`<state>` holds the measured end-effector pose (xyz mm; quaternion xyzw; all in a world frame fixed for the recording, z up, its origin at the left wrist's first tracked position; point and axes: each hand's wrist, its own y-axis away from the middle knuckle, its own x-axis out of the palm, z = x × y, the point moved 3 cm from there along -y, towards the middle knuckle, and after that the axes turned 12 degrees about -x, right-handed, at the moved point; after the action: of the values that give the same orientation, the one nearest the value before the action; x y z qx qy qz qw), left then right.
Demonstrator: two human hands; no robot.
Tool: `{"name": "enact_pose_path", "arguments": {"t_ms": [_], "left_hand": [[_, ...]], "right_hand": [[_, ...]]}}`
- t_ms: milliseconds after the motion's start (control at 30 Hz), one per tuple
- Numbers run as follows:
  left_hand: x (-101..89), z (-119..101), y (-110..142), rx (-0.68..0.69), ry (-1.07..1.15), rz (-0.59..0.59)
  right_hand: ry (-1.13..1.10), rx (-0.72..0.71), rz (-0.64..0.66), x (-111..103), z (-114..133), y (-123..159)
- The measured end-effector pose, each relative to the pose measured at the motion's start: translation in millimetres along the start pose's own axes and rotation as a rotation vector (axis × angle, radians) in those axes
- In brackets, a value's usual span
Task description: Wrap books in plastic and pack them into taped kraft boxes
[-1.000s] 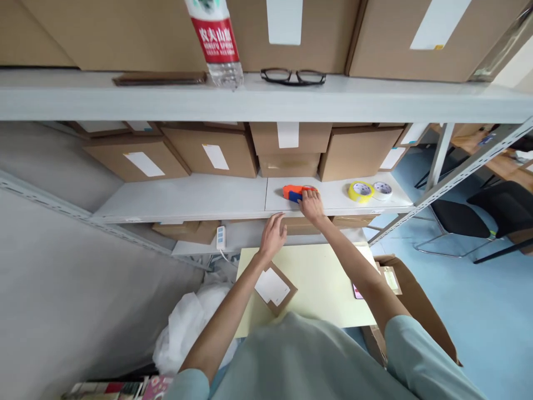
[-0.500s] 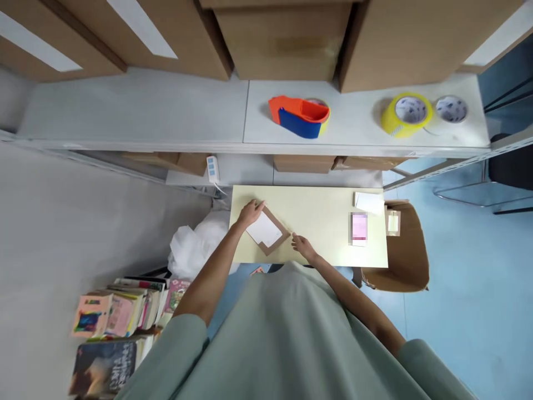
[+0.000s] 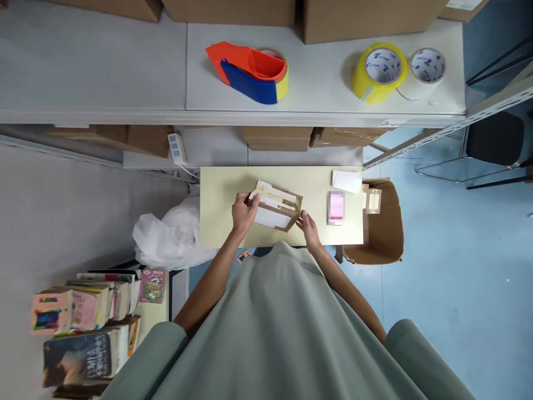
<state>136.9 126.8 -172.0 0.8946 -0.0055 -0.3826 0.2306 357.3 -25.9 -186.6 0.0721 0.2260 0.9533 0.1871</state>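
A small brown cardboard box (image 3: 272, 216) with white labels and clear tape is held tilted over the pale yellow table (image 3: 220, 222). My left hand (image 3: 244, 213) grips its left end, thumb on top and fingers partly hidden behind. At the lower right corner, my right hand (image 3: 308, 229) pinches the box between thumb and fingertips. On the shelf above lies an orange and blue tape dispenser (image 3: 250, 72) with a yellow roll in it, away from both hands.
Yellow tape (image 3: 378, 75) and a white tape roll (image 3: 425, 72) sit on the shelf (image 3: 316, 83). White slips (image 3: 347, 181) and a blurred pink-screened phone (image 3: 335, 208) lie on the table's right. An open carton (image 3: 385, 222) stands to the right; white plastic (image 3: 169, 236) and books (image 3: 83, 316) are left.
My right hand has let go of the tape dispenser on the shelf and come down to the table. Both hands have taken the box, lifting and turning it so its taped side shows.
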Motion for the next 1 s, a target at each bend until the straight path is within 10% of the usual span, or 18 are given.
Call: {"name": "enact_pose_path", "arguments": {"t_ms": [333, 633, 1000], "left_hand": [[42.5, 6, 34, 0.068, -0.254, 0.241], [53.7, -10, 46, -0.055, -0.397, 0.218], [44.9, 15, 15, -0.074, -0.141, 0.304]], "right_hand": [[0.604, -0.189, -0.047, -57, -3, -24], [0.939, -0.307, -0.209, -15, -24, -31], [0.733, -0.43, 0.004, -53, -32, -32]]}}
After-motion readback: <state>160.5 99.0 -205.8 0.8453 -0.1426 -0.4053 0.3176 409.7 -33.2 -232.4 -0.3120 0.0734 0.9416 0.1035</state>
